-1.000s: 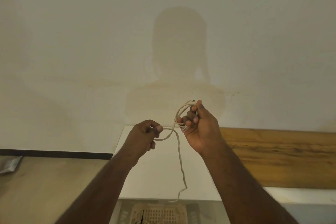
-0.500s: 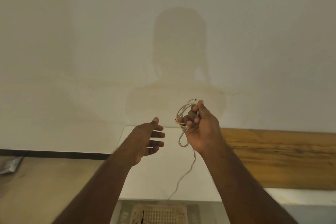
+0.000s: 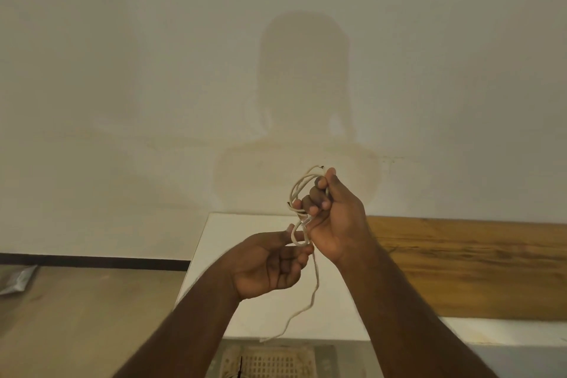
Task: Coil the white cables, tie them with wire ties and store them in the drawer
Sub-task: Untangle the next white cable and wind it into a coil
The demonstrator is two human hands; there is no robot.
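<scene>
A thin white cable [image 3: 314,291] is partly coiled into small loops in my right hand [image 3: 334,215], which grips the loops in front of the wall. Its loose tail hangs down over the white cabinet top [image 3: 214,242] towards the lower edge of the view. My left hand [image 3: 273,264] is just below and left of the right hand, palm up, and pinches the cable where it leaves the coil. No wire tie shows.
A pale wall fills the upper view. A wooden board [image 3: 475,267] lies to the right of the cabinet top. An open drawer with a perforated basket [image 3: 270,362] sits at the bottom centre. A silver packet [image 3: 18,279] lies on the floor at far left.
My left hand let go of the cable and opened half a second ago. It has now come back up to the right hand and taken the hanging cable again.
</scene>
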